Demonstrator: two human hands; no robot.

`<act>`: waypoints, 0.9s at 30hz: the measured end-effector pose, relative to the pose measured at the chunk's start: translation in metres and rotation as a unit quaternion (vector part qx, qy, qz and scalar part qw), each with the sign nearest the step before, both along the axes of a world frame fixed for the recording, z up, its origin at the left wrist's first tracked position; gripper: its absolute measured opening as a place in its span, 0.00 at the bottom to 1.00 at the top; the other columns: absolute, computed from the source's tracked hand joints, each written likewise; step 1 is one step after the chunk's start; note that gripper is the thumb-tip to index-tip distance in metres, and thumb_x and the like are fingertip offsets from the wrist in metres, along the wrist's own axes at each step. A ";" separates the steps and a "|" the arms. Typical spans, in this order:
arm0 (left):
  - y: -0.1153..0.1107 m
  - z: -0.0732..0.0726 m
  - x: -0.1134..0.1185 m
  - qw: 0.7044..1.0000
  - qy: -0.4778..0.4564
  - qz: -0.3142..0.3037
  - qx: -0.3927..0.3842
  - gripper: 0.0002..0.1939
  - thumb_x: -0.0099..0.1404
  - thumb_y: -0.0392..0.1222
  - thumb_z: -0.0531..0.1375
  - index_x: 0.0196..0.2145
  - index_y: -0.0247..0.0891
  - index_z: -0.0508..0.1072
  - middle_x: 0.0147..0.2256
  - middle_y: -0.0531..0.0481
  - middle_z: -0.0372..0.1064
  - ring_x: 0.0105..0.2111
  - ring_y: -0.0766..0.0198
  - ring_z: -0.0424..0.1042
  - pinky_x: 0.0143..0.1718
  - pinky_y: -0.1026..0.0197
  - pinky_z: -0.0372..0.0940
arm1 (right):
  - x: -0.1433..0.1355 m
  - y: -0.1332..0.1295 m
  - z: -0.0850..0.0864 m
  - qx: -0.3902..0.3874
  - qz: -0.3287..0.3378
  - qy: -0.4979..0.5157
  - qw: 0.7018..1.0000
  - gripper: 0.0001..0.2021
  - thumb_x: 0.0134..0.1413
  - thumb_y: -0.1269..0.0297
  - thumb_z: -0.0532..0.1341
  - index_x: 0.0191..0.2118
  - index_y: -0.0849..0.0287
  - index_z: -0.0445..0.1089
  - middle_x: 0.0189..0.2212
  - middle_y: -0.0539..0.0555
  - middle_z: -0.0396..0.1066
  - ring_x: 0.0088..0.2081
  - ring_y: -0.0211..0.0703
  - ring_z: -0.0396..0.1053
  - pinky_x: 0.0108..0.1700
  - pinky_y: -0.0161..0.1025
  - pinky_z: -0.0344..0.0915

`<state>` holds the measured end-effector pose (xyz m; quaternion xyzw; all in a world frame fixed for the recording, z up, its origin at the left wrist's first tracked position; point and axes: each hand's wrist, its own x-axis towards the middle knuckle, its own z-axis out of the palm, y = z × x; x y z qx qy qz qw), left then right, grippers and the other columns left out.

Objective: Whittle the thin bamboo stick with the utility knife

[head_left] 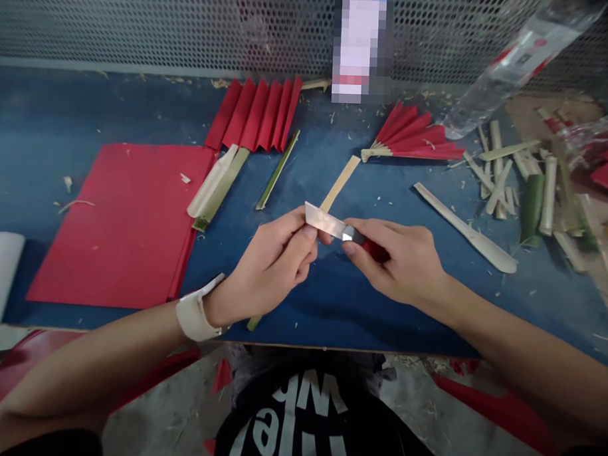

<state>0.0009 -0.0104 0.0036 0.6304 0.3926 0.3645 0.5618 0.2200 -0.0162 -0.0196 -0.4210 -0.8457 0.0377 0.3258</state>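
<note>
My right hand (400, 261) is closed round a utility knife (352, 234) with a red and black handle, its wide blade pointing left. The blade crosses a thin, pale bamboo strip (341, 183), which slants up and away from my left hand (275, 260). My left fingers are pinched on that strip, close to the blade's tip; its lower end is hidden by the hand and blade. Beyond the strip lies a small folded red paper fan (411, 135) with pale sticks. A narrow green bamboo sliver (279, 170) rests just past my left hand.
Red paper sheets (119, 228) are stacked at left, with pleated red paper (261, 113) behind. Split bamboo pieces (220, 188) lie between. On the right are a pale, carved bamboo blade (466, 227), a heap of bamboo offcuts (535, 189) and a leaning plastic bottle (514, 62).
</note>
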 end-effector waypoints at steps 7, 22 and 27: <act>-0.001 -0.006 -0.007 0.981 0.137 -0.012 0.136 0.08 0.76 0.36 0.52 0.38 0.37 0.67 0.22 0.58 0.62 0.19 0.73 0.62 0.23 0.64 0.58 | -0.001 -0.001 0.001 -0.030 0.000 0.001 1.000 0.14 0.72 0.58 0.57 0.50 0.58 0.77 0.38 0.54 0.84 0.34 0.42 0.81 0.33 0.36 0.72; 0.003 -0.013 0.000 0.997 -0.019 -0.045 -0.058 0.12 0.80 0.46 0.50 0.42 0.37 0.67 0.26 0.58 0.55 0.20 0.74 0.52 0.19 0.68 0.52 | -0.001 0.003 0.001 -0.049 -0.008 0.002 0.999 0.14 0.72 0.58 0.56 0.50 0.59 0.77 0.34 0.52 0.83 0.31 0.41 0.80 0.32 0.37 0.70; 0.001 -0.018 -0.005 0.998 0.050 -0.035 0.026 0.18 0.81 0.52 0.49 0.44 0.37 0.70 0.26 0.56 0.59 0.22 0.72 0.56 0.21 0.66 0.55 | -0.002 -0.001 -0.001 -0.055 0.003 0.002 0.998 0.15 0.73 0.58 0.56 0.52 0.59 0.77 0.39 0.55 0.84 0.34 0.43 0.81 0.34 0.37 0.72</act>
